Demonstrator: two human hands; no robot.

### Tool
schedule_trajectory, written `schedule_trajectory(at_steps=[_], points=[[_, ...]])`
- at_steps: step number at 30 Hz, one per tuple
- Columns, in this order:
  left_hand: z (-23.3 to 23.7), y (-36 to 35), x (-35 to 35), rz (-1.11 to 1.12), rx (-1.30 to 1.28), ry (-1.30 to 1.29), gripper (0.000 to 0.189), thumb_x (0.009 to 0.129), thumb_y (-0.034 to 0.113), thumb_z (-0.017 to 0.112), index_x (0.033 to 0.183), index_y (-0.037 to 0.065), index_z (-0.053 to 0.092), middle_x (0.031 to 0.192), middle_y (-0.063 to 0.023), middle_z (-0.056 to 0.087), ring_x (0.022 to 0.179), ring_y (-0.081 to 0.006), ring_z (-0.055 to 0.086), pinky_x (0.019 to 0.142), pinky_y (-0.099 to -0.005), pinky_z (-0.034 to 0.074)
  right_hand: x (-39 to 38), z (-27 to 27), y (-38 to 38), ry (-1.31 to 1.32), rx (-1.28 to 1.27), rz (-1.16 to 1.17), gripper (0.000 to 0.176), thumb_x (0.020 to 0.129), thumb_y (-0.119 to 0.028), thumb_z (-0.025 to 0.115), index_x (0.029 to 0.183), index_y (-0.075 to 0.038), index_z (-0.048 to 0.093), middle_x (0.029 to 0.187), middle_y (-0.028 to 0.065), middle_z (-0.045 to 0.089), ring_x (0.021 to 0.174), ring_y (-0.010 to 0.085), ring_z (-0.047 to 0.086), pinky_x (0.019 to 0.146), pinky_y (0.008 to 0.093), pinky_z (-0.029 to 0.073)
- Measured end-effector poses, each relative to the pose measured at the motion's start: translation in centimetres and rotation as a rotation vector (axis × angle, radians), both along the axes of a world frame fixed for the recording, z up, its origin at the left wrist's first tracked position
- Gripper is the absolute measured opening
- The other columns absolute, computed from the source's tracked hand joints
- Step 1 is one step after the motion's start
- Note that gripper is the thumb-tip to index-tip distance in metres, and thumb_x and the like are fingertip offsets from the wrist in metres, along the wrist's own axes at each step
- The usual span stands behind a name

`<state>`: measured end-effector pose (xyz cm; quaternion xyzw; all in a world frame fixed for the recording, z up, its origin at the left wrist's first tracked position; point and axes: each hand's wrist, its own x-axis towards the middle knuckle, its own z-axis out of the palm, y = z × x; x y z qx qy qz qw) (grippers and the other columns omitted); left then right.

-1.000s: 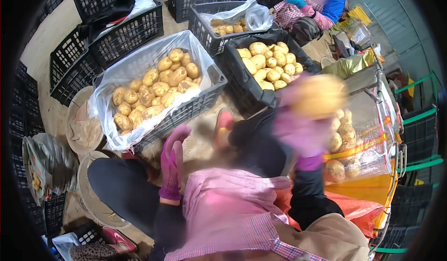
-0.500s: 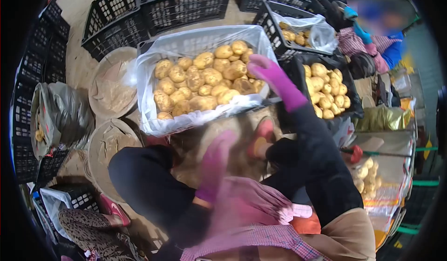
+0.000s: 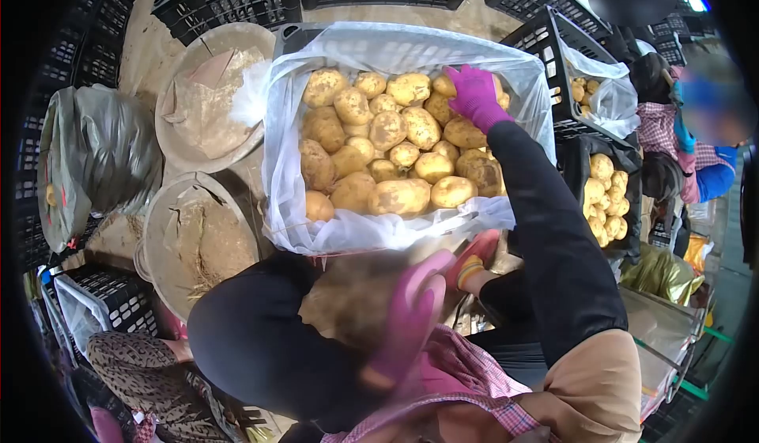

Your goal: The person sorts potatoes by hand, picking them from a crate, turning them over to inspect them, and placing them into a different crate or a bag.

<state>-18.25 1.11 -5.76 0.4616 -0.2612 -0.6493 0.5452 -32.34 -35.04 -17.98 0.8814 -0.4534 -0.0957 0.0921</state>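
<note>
A black crate lined with white plastic (image 3: 316, 233) stands before my knees, full of soil-marked yellow potatoes (image 3: 387, 129). My right hand (image 3: 477, 99), in a purple-pink glove, reaches into its far right part, fingers curled down over a potato; the palm side is hidden. Low in front of my lap is my left hand (image 3: 413, 308), in a pink glove and blurred by motion. Its thumb and fingers are apart, with nothing between them. Beyond my right arm sits a black-lined crate (image 3: 628, 236) holding smoother, cleaner-looking potatoes (image 3: 607, 198).
Two round basins (image 3: 178, 138) with dirt and scraps stand at the left, beside a grey plastic-lined sack (image 3: 118, 150). Black crates (image 3: 229, 4) line the back. Another person (image 3: 672, 130) sits at the upper right; a person's patterned trouser leg (image 3: 130, 364) shows at lower left.
My right hand has moved from the white-lined crate's right edge onto the potatoes inside. My left hand has shifted slightly right. The view has turned and come nearer the crate.
</note>
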Motion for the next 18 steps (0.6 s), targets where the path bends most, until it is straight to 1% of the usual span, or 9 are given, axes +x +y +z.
schedule_trajectory(at_steps=[3, 5, 7, 9, 10, 13, 14, 16, 18], points=[[0.4, 0.6, -0.4, 0.025, -0.005, -0.018, 0.046, 0.100, 0.027, 0.048, 0.136, -0.003, 0.046, 0.137, -0.0162, 0.051, 0.129, -0.0236, 0.046, 0.110, -0.0353, 0.032, -0.4, 2.7, 4.5, -0.841, 0.424, -0.096, 0.065, 0.085, -0.030, 0.069, 0.143, -0.017, 0.042, 0.124, 0.0106, 0.057, 0.108, 0.0247, 0.059, 0.089, 0.0422, 0.047], [-0.4, 1.4, -0.8, 0.098, -0.083, 0.096, 0.045, 0.100, 0.023, 0.047, 0.137, -0.003, 0.045, 0.138, -0.0169, 0.049, 0.130, -0.0239, 0.045, 0.111, -0.0352, 0.032, 0.4, 12.0, 12.1, -1.330, 1.280, -0.528, 0.068, 0.094, -0.036, 0.060, 0.148, -0.007, 0.031, 0.141, 0.0117, 0.048, 0.126, 0.0214, 0.051, 0.102, 0.0398, 0.044], [-0.9, 2.0, -1.2, 0.123, -0.138, 0.078, 0.044, 0.101, 0.017, 0.044, 0.139, -0.004, 0.040, 0.144, -0.0173, 0.044, 0.133, -0.0241, 0.043, 0.112, -0.0350, 0.031, -0.2, 13.2, 17.5, -1.617, 1.511, -0.418, 0.066, 0.098, -0.036, 0.053, 0.149, -0.005, 0.027, 0.140, 0.0110, 0.047, 0.125, 0.0218, 0.052, 0.103, 0.0390, 0.044], [-0.7, 2.0, -0.5, 0.127, -0.129, -0.107, 0.045, 0.101, 0.015, 0.044, 0.141, -0.004, 0.038, 0.145, -0.0171, 0.041, 0.133, -0.0241, 0.042, 0.112, -0.0343, 0.032, -0.4, 16.0, 23.3, -1.677, 1.496, -0.497, 0.066, 0.099, -0.037, 0.050, 0.149, -0.004, 0.025, 0.141, 0.0119, 0.046, 0.126, 0.0235, 0.051, 0.105, 0.0402, 0.043], [-0.5, 2.1, -0.4, 0.143, -0.185, -0.130, 0.045, 0.100, 0.014, 0.045, 0.141, -0.004, 0.037, 0.145, -0.0176, 0.041, 0.132, -0.0244, 0.044, 0.110, -0.0336, 0.034, -0.6, 16.9, 26.1, -1.757, 1.475, -0.510, 0.060, 0.099, -0.028, 0.051, 0.148, -0.001, 0.030, 0.140, 0.0105, 0.048, 0.126, 0.0202, 0.050, 0.103, 0.0325, 0.041], [1.0, 2.1, -0.2, 0.136, -0.315, -0.413, 0.047, 0.100, 0.014, 0.046, 0.143, -0.003, 0.036, 0.144, -0.0188, 0.042, 0.128, -0.0248, 0.046, 0.105, -0.0327, 0.039, -0.9, 19.9, 32.5, -1.433, 1.078, -0.393, 0.061, 0.099, -0.024, 0.050, 0.150, 0.000, 0.026, 0.140, 0.0083, 0.046, 0.122, 0.0160, 0.048, 0.100, 0.0289, 0.039], [1.6, 2.5, -0.1, 0.131, -0.325, -0.505, 0.042, 0.101, 0.016, 0.042, 0.139, -0.003, 0.042, 0.138, -0.0188, 0.049, 0.123, -0.0249, 0.051, 0.102, -0.0340, 0.041, -0.9, 20.1, 34.2, -1.377, 0.975, -0.440, 0.061, 0.096, -0.030, 0.049, 0.148, -0.001, 0.032, 0.119, 0.0104, 0.058, 0.087, 0.0157, 0.059, 0.083, 0.0280, 0.047], [1.5, 3.0, 0.3, 0.105, -0.363, -0.505, 0.040, 0.101, 0.018, 0.041, 0.136, -0.003, 0.046, 0.133, -0.0182, 0.054, 0.120, -0.0251, 0.053, 0.102, -0.0345, 0.041, -0.8, 20.0, 37.0, -1.478, 0.975, -0.583, 0.061, 0.096, -0.031, 0.050, 0.147, -0.001, 0.034, 0.108, 0.0065, 0.059, 0.072, 0.0140, 0.052, 0.074, 0.0254, 0.046], [2.0, 3.6, 0.2, 0.106, -0.357, -0.392, 0.038, 0.100, 0.019, 0.043, 0.130, -0.003, 0.053, 0.124, -0.0173, 0.061, 0.115, -0.0255, 0.057, 0.101, -0.0350, 0.042, -1.2, 19.9, 38.6, -1.505, 0.903, -0.600, 0.060, 0.095, -0.028, 0.052, 0.147, -0.002, 0.035, 0.106, 0.0061, 0.057, 0.073, 0.0131, 0.049, 0.072, 0.0234, 0.044]])
